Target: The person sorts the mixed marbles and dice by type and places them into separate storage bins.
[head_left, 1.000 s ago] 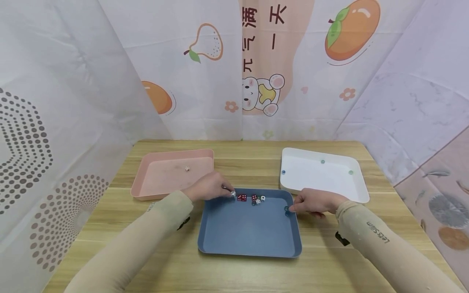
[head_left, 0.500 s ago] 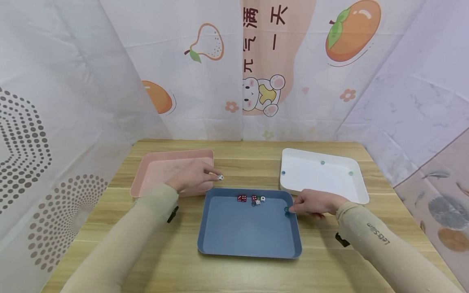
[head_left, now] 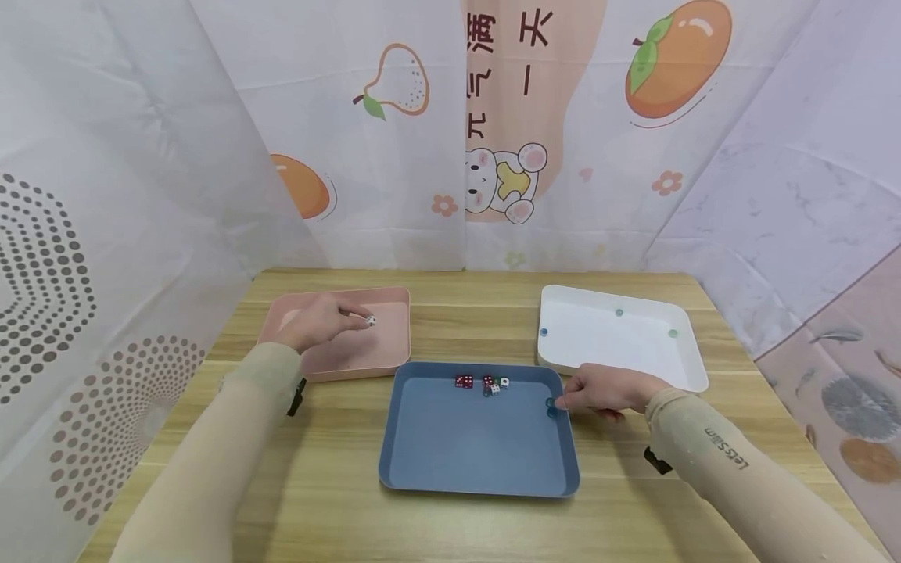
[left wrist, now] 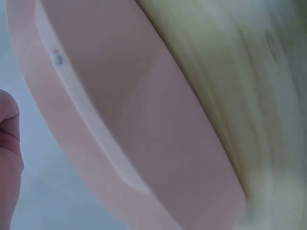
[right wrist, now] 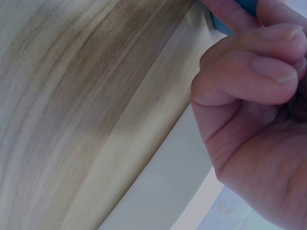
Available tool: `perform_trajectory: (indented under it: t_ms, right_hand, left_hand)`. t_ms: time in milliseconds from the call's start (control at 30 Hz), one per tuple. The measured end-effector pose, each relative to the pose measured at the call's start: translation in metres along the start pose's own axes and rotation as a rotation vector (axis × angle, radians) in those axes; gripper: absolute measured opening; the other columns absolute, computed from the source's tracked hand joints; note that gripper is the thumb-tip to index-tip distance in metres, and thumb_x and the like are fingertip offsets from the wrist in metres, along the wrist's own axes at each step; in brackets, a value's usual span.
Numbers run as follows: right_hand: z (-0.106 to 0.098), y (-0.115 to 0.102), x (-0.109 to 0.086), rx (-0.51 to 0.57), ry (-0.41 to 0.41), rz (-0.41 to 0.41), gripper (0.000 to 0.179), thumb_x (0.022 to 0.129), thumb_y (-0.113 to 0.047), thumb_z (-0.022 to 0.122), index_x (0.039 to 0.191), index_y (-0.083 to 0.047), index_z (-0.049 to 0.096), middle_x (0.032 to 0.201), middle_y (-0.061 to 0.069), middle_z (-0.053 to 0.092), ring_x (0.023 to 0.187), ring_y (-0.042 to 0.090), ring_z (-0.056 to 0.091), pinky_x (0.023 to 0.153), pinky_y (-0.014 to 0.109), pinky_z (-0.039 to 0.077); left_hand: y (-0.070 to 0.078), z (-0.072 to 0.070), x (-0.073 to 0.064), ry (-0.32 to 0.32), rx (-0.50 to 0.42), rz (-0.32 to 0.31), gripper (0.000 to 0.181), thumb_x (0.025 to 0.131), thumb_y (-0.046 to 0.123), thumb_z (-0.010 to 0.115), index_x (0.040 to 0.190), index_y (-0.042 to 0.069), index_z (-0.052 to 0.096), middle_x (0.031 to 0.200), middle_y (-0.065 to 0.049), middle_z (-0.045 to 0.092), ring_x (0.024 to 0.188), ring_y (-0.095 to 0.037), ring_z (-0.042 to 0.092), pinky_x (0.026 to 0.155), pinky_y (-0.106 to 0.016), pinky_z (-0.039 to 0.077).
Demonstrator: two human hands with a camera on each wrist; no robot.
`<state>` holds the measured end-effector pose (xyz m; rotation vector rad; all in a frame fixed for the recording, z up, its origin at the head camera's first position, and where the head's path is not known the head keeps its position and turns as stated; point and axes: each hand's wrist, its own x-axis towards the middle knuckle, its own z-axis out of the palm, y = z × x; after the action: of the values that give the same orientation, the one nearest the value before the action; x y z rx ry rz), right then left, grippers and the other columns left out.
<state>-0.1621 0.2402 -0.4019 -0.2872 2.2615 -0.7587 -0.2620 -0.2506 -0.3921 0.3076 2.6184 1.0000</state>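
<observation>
My left hand is over the pink tray, pinching a white die between thumb and fingertips. The left wrist view shows part of this hand at the left edge, apart from the die. At the right wall of the blue tray, my right hand reaches over the rim, its fingertips right beside small glassy teal beads. Curled fingers show in the right wrist view, but I cannot tell whether the fingertips grip a bead.
Red dice lie along the back of the blue tray, with white dice near them and small beads among them. To the back right, a white tray holds several glassy beads. All trays stand on a wooden table, with a printed curtain behind.
My left hand has lifted the white die from the blue tray's back left corner and carried it left over the pink tray. My right hand stays in place.
</observation>
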Motion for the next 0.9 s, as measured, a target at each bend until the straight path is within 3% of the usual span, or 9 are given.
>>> perform_trajectory:
  t_ms: [67,200,300,533,767,900]
  right_hand:
    - [0.0,0.0,0.0,0.001,-0.001,0.007,0.045,0.098,-0.035,0.069,0.072,0.0,0.059,0.047,-0.002,0.042,0.038,0.013,0.041,0.044,0.022,0.034]
    - [0.0,0.0,0.0,0.001,-0.003,0.01,0.046,0.098,-0.035,0.069,0.073,0.002,0.059,0.048,-0.002,0.042,0.038,0.013,0.041,0.043,0.022,0.033]
    - [0.0,0.0,0.0,-0.001,-0.005,0.006,0.046,0.098,-0.034,0.069,0.073,0.003,0.059,0.048,-0.002,0.042,0.038,0.013,0.041,0.043,0.022,0.033]
    - [-0.001,0.0,0.0,-0.008,-0.005,-0.011,0.046,0.099,-0.034,0.068,0.069,-0.001,0.057,0.047,-0.003,0.041,0.037,0.013,0.041,0.044,0.022,0.035]
    - [0.0,0.0,0.0,-0.012,0.004,-0.004,0.045,0.099,-0.034,0.068,0.068,-0.003,0.055,0.046,-0.003,0.041,0.037,0.013,0.041,0.046,0.023,0.035]
    - [0.0,0.001,0.0,-0.007,0.004,-0.004,0.045,0.098,-0.035,0.069,0.067,-0.005,0.055,0.046,-0.003,0.041,0.037,0.013,0.041,0.045,0.023,0.035]
  left_hand:
    - [-0.006,-0.004,0.0,0.014,0.031,-0.023,0.027,0.096,0.037,0.072,0.121,0.027,0.077,0.129,0.001,0.07,0.1,-0.027,0.06,0.08,-0.034,0.049]
    - [-0.016,-0.009,-0.001,0.121,0.252,-0.049,0.024,0.092,0.052,0.072,0.113,0.042,0.078,0.114,0.007,0.075,0.089,-0.02,0.065,0.074,-0.033,0.048]
    - [-0.023,-0.011,-0.003,0.197,0.361,-0.056,0.021,0.088,0.056,0.074,0.107,0.048,0.078,0.107,0.009,0.076,0.075,-0.017,0.063,0.069,-0.033,0.048]
    - [-0.041,-0.017,0.002,0.197,0.26,-0.066,0.028,0.088,0.05,0.078,0.11,0.032,0.081,0.124,-0.006,0.073,0.071,-0.019,0.06,0.063,-0.031,0.049]
    - [-0.048,-0.019,0.003,0.19,0.199,-0.072,0.025,0.089,0.035,0.081,0.109,0.02,0.082,0.121,-0.011,0.074,0.086,-0.024,0.06,0.066,-0.03,0.048]
    - [-0.051,-0.019,0.003,0.186,0.186,-0.07,0.022,0.088,0.029,0.082,0.106,0.015,0.083,0.112,-0.011,0.076,0.067,-0.02,0.051,0.057,-0.028,0.044]
